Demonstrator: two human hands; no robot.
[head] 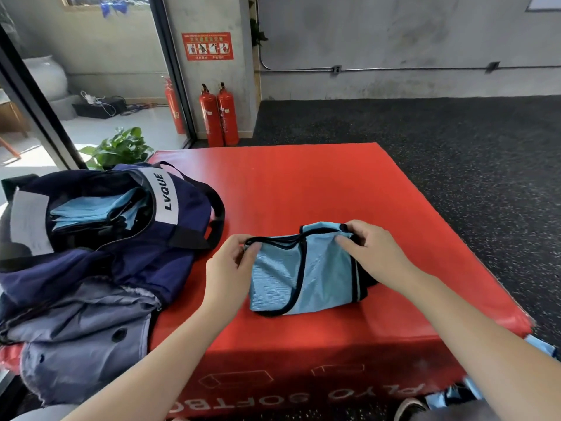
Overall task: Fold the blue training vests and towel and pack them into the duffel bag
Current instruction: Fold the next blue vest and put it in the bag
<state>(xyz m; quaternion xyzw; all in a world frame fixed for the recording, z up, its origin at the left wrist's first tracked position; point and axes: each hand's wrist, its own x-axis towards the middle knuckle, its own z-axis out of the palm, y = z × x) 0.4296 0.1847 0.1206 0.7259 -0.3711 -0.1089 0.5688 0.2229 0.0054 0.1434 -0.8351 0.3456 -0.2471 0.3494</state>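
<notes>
One folded blue vest (303, 275) lay mid-frame on the red surface (303, 183), left hand (226, 268) and right hand (376, 253) each pinching its top corners, one open duffel bag (100, 226) at left held more folded vests (91, 212), count unclear, another blue garment (455, 393) cut off lower right.

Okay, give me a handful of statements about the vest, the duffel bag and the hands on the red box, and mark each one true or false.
1. Both hands hold the folded blue vest. True: the left hand pinches its far left corner and the right hand its far right corner.
2. The navy duffel bag is zipped shut. False: it lies open.
3. Folded blue fabric already lies inside the bag. True.
4. The vest rests on the dark floor. False: it lies on the red plyo box.
5. The bag lies to the right of the vest. False: it lies to its left.
</notes>
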